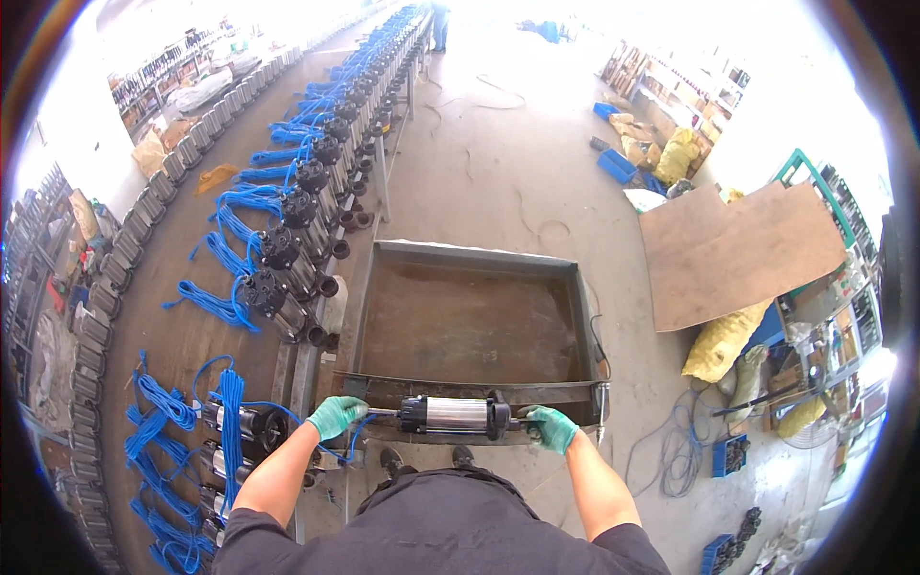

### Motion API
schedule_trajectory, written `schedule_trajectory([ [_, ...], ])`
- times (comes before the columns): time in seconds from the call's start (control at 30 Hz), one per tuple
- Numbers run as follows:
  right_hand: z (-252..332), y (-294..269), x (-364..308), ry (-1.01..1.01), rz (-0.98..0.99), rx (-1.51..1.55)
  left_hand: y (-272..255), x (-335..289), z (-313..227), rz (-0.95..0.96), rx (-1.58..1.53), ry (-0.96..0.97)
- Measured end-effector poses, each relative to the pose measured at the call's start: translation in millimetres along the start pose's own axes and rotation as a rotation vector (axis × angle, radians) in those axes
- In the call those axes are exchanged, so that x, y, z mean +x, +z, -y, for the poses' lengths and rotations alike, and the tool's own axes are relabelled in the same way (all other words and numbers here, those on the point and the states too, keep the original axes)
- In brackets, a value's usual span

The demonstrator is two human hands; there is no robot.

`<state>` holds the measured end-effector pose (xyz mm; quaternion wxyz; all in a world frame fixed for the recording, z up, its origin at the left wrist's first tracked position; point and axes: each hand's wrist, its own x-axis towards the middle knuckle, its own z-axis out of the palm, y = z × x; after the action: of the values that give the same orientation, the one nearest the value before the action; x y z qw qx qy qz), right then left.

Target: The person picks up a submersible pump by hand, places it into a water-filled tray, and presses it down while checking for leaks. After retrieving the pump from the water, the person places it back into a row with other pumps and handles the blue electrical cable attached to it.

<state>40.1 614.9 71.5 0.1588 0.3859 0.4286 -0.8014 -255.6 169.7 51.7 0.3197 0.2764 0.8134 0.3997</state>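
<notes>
Spanning the space between two gloved hands, a submersible pump (452,415) with a silver barrel and black ends is held crosswise at the near side of the rectangular metal tank (470,316). The thin rod (382,412) at its left end is gripped by the left hand (337,415), with the fingers curled narrow; its other end is grasped by the right hand (553,427), though the exact part is covered. Both ends are probably held so that the weight is shared; whether any is borne by the tank's near edge cannot be told. Left of the tank, similar pumps (299,206) are ranged along a bench (172,316), their blue cables (254,195) laid on the side away from the tank, presumably against tangling. Right of the tank, a brown board (738,254) is placed beside a yellow sack (724,340). No brand, label or writing can be read on pump or tank.
</notes>
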Motion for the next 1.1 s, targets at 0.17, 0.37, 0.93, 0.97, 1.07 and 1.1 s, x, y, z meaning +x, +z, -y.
schedule_trajectory([
  [0.17,10.3,-1.9,10.2,0.141,-0.091,-0.015,5.8,25.1,-25.5,0.015,-0.563,-0.711],
  [0.37,17.8,-4.1,0.2,0.054,0.089,-0.077,17.6,-11.2,2.7,-0.103,-0.292,0.133],
  [0.93,47.4,32.1,5.3,0.060,0.024,-1.325,14.5,-10.5,-27.7,-0.073,-0.683,-0.397],
  [0.97,46.9,33.7,3.0,0.116,0.001,-1.239,13.7,-11.4,-31.9,-0.073,-0.582,-0.405],
  [1.07,44.3,39.7,-4.6,0.105,0.027,-1.109,13.5,-9.4,-25.1,-0.082,-0.546,-0.461],
  [1.1,44.0,42.7,-8.7,0.094,-0.017,-1.067,14.2,-9.4,-28.4,-0.064,-0.559,-0.511],
])
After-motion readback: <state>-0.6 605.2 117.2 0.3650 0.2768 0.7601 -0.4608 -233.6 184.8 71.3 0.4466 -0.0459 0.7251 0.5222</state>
